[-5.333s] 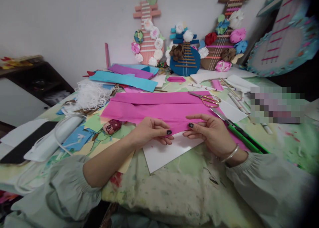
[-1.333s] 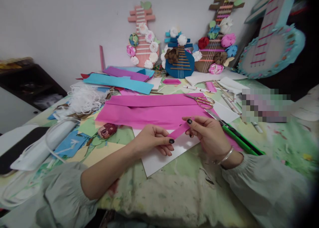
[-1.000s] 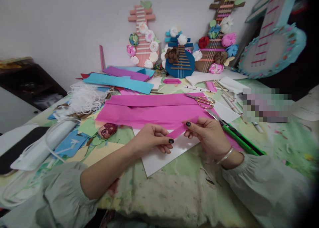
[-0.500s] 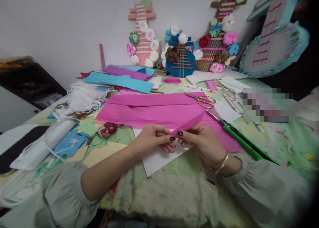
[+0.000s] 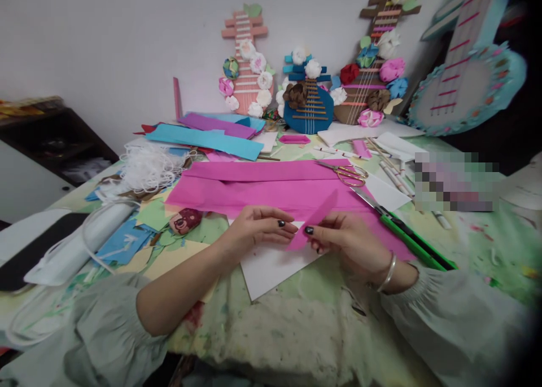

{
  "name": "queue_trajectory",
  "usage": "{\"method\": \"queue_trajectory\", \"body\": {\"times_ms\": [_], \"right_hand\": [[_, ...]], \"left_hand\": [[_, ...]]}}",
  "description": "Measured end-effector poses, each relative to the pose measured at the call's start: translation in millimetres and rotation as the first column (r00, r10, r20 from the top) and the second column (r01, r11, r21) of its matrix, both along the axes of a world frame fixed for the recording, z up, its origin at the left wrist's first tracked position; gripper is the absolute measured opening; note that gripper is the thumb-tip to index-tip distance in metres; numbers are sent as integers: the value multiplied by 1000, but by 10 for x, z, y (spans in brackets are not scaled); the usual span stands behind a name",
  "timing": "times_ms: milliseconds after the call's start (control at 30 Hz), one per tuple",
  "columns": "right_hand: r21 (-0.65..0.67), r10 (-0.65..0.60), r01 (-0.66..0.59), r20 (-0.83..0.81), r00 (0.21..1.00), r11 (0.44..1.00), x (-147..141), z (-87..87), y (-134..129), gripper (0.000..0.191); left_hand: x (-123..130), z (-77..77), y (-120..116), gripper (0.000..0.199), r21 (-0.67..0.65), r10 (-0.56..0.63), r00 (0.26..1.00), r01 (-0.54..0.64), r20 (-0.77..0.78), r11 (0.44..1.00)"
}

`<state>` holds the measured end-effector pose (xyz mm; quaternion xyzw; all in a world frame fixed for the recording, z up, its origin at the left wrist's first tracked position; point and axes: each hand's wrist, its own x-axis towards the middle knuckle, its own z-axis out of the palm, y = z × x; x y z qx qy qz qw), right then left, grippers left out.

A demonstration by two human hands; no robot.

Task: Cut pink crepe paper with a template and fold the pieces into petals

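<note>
A small folded pink paper piece (image 5: 320,213) is pinched between the thumb and fingers of my right hand (image 5: 339,237), over a white sheet (image 5: 262,274). My left hand (image 5: 266,227) is just left of the piece, its fingers extended and slightly bent, with nothing visibly gripped; its fingertips come close to the paper's lower end. Behind both hands lies a wide pink paper strip (image 5: 254,192) with lengthwise folds. Gold-handled scissors (image 5: 349,174) rest on its right part, and a green cutter (image 5: 406,234) with its blade out lies to the right of my right hand.
White string (image 5: 148,167), a dark red patterned object (image 5: 185,220) and a phone (image 5: 40,251) are on the left. Blue paper strips (image 5: 207,140) lie behind. Decorated paper instruments (image 5: 309,110) lean on the wall. Markers (image 5: 393,178) lie at the right.
My left hand has let go of the small pink piece and moved slightly left, its fingers straighter. The piece stays in my right hand, its lower end now showing. The view has shifted slightly.
</note>
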<state>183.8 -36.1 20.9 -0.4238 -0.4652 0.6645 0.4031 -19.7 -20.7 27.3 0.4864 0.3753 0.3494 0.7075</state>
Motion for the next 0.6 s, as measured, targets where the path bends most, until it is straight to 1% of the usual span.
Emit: {"method": "queue_trajectory", "body": {"times_ms": [100, 200, 333, 467, 533, 600], "right_hand": [[55, 162, -163, 35, 986, 985, -73, 25, -72, 20], [180, 227, -260, 185, 956, 949, -120, 40, -128, 15], [284, 240, -346, 348, 906, 894, -128, 17, -165, 19], [342, 181, -358, 454, 872, 869, -121, -5, -180, 22], [363, 165, -380, 501, 849, 851, -114, -4, -181, 24], [370, 180, -421, 536, 825, 828, -103, -3, -178, 26]], "left_hand": [[39, -6, -23, 38, 52, -34, 999, 36, -39, 998], [80, -17, -39, 32, 101, -35, 997, 42, -74, 994], [87, -35, -27, 25, 153, -31, 999, 34, -25, 988], [76, -48, -14, 22, 204, 49, 998, -53, 24, 978], [72, -45, -12, 22, 198, 78, 996, -83, 37, 977], [64, -38, -6, 21, 180, 103, 993, -112, 62, 977]]}}
